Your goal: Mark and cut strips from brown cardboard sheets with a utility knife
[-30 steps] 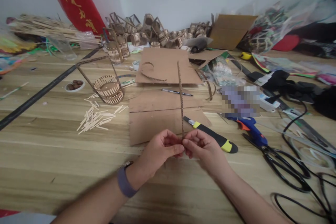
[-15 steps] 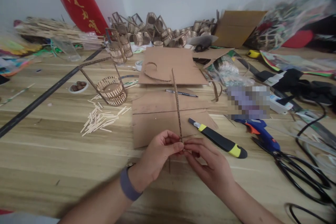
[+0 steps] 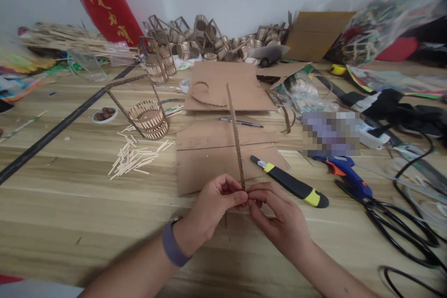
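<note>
A narrow corrugated cardboard strip [image 3: 236, 139] points away from me, its near end pinched between the fingertips of both hands. My left hand [image 3: 218, 205], with a purple band on the wrist, is closed on it from the left. From the right, my right hand [image 3: 281, 214] is closed on the same end, fingertips touching the left thumb. Flat cardboard [image 3: 206, 163] lies beyond the hands, with a pen [image 3: 244, 123] on it. A utility knife [image 3: 289, 181] with its blade out lies right of the strip. To the left stands a small slatted basket [image 3: 150, 121] with a tall handle.
Loose short sticks [image 3: 131, 160] lie left of the cardboard, near a white bowl [image 3: 104, 115] of brown balls. At right are a blue glue gun [image 3: 352, 177], black scissors [image 3: 394, 223] and cables. Several more baskets [image 3: 209, 39] are heaped along the wall beside a cardboard box [image 3: 317, 35].
Both hands have shifted very slightly right with the strip's near end, and its far tip sits slightly higher in view. The pinch is kept; the things on the table stay put.
</note>
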A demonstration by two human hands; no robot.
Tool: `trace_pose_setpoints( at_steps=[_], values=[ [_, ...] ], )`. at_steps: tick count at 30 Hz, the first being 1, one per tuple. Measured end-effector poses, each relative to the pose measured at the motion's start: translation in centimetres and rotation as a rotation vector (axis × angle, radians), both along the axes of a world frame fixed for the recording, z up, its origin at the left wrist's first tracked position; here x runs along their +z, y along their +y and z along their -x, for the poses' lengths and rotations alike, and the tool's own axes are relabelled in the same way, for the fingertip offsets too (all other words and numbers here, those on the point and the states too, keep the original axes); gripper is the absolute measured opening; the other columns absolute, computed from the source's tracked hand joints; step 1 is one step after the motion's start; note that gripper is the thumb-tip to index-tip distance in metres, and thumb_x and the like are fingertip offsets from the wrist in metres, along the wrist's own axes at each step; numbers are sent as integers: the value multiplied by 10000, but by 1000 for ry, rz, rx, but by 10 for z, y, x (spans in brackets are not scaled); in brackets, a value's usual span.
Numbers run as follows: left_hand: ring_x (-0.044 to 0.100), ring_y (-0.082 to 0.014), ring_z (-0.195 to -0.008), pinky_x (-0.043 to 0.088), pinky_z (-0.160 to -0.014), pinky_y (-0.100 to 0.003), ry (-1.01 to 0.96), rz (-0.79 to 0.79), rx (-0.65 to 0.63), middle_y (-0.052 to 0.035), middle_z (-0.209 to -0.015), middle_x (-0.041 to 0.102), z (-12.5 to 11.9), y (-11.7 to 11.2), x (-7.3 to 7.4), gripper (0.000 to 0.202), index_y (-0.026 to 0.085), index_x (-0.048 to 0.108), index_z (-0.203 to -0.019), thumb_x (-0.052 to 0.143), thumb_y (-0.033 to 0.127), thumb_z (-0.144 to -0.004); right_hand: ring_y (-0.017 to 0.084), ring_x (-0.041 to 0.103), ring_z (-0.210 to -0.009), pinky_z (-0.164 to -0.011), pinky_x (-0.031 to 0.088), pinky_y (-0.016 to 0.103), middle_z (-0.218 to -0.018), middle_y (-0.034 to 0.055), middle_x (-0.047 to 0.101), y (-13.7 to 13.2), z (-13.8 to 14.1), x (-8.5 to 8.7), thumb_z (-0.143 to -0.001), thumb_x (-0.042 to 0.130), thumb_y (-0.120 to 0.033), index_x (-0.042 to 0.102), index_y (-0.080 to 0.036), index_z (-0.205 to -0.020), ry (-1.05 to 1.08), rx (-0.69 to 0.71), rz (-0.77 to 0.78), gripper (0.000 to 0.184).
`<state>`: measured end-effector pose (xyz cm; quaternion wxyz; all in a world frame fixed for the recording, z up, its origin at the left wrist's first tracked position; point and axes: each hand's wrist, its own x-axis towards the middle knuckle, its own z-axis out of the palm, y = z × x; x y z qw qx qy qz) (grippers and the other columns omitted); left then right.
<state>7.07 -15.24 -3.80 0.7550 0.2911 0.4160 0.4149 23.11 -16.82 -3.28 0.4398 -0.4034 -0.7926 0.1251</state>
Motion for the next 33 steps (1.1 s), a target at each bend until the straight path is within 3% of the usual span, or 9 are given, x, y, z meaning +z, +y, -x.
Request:
trace_pose_setpoints(
  at_steps=[11,16,22,29,33],
  values=[
    [604,-104,-642,511,-676,-254,-67,16,-34,23,-689,629,0,1,1,506,143,606,-753,934,447,-515,134,671,-747,-635,546,211,-804,27,685,1,-2,-1,-869,581,-100,631,-226,-839,32,-11,57,139],
    [607,-115,-652,515,-691,-267,41,-55,-44,11,-701,639,1,0,0,422,138,651,-776,873,454,-605,142,665,-734,-634,525,221,-808,41,686,3,-3,-3,-860,586,-174,673,-217,-759,113,-37,303,140],
    [658,-149,-707,531,-723,-286,181,-134,-82,-24,-774,703,1,-1,-4,229,145,709,-829,751,341,-719,170,638,-697,-613,498,264,-745,48,647,8,-8,-6,-827,579,-331,685,-212,-645,177,-60,636,242],
    [680,-168,-725,535,-713,-283,294,-192,-114,-29,-767,730,2,-1,-3,144,159,727,-841,682,256,-744,160,588,-648,-589,475,267,-685,25,621,7,-8,-1,-783,600,-379,657,-211,-628,233,-52,788,236],
    [664,-162,-711,518,-685,-263,355,-241,-111,-26,-740,724,1,-3,3,112,166,731,-827,656,221,-766,117,474,-512,-449,377,236,-649,-7,591,4,-7,2,-794,601,-363,634,-217,-651,286,-50,854,207]
  ],
)
